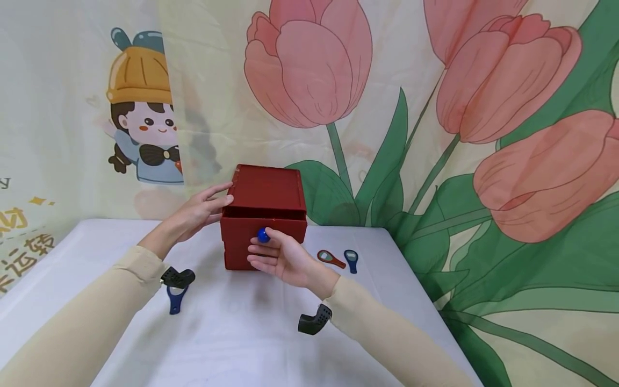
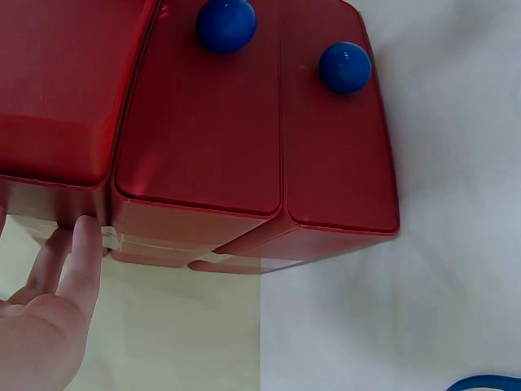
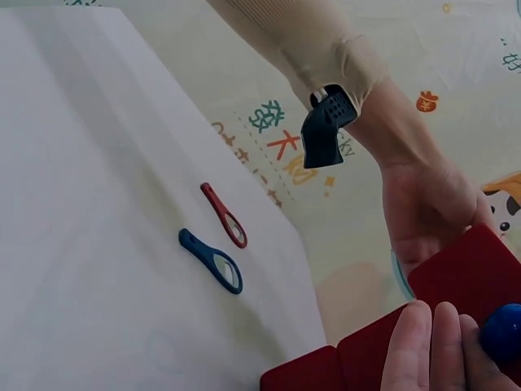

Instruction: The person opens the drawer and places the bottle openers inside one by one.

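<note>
Now, starting at the far left, a blue opener-shaped tool [image 1: 175, 299] is lying on the white table [image 1: 242, 333] at about eight o'clock from the red drawer box [image 1: 265, 204], partly under the left forearm and its black wrist camera. Moving along, the left hand [image 1: 198, 212] is resting against the box's left side at nine o'clock, fingers straight and loosely spread, the tips touching the upper left edge; the left wrist view is showing those fingers [image 2: 85, 261] lying flat along the side wall, not curling round anything. The box itself is sitting at the middle of the table toward the back edge, just in front of the tulip-printed backdrop [image 1: 483, 134], and its top drawer is standing slightly out, a dark gap showing under the lid. On its front, the right hand [image 1: 282, 260] is coming up from six o'clock, palm upward, thumb and fingertips pinching the blue knob [image 1: 263, 235] of that top drawer. The left wrist view is showing a second blue knob [image 2: 345, 67] on the drawer below. Over at three o'clock from the box, a red tool [image 1: 331, 258] and another blue tool [image 1: 351, 260] are lying just beside each other on the table, apart from both hands.
</note>
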Available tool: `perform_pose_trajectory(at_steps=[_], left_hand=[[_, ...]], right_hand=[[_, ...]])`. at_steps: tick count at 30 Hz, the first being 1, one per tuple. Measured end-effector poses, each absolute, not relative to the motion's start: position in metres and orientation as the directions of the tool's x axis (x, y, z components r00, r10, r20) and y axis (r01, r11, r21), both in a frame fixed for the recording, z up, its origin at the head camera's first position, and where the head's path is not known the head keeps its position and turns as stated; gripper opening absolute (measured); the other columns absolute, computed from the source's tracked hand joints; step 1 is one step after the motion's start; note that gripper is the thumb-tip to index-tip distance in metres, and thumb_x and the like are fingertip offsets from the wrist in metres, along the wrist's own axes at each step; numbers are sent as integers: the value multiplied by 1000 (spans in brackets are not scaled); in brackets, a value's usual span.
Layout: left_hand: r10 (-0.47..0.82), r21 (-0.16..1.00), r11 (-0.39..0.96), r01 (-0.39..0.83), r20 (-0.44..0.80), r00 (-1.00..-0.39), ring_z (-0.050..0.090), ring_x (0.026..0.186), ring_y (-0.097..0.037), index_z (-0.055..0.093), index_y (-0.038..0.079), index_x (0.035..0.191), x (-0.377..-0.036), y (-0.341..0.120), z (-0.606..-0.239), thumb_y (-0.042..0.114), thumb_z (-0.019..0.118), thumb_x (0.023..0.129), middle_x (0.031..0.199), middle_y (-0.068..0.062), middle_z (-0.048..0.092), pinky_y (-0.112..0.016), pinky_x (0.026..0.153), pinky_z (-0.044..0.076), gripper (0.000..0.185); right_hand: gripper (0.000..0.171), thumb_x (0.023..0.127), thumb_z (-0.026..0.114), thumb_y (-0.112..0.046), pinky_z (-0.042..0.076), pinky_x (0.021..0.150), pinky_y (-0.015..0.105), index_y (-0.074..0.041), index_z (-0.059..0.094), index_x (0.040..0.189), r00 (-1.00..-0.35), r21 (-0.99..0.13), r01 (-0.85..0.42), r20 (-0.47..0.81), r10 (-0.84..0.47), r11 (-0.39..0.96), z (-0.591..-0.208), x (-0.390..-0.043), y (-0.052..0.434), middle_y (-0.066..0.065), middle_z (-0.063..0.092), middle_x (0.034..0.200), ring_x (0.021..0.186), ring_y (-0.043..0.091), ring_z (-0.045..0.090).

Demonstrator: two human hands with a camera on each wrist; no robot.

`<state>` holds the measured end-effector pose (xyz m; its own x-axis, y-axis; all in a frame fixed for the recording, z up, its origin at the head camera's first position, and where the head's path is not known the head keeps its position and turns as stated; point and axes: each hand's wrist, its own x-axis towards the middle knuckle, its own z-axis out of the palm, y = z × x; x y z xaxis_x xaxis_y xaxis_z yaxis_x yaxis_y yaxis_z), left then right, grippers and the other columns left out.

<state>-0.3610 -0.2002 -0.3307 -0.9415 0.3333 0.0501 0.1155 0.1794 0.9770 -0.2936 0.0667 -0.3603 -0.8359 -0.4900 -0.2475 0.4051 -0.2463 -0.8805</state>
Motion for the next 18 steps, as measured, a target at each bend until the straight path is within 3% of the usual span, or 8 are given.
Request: perform_pose_trajectory(at_steps=[18], left_hand=[[326,976,190,110,43,-944,33,156,-45,12,23,173,-363,-197,-332,44,57,109,174,-20,23,-61,126,28,81]], right_hand=[[55,109,57,-46,52,111,41,-1,65,140,-855,-884,390,-244,-458,-257,-363,-314,64,15,71,134,124,32,70]])
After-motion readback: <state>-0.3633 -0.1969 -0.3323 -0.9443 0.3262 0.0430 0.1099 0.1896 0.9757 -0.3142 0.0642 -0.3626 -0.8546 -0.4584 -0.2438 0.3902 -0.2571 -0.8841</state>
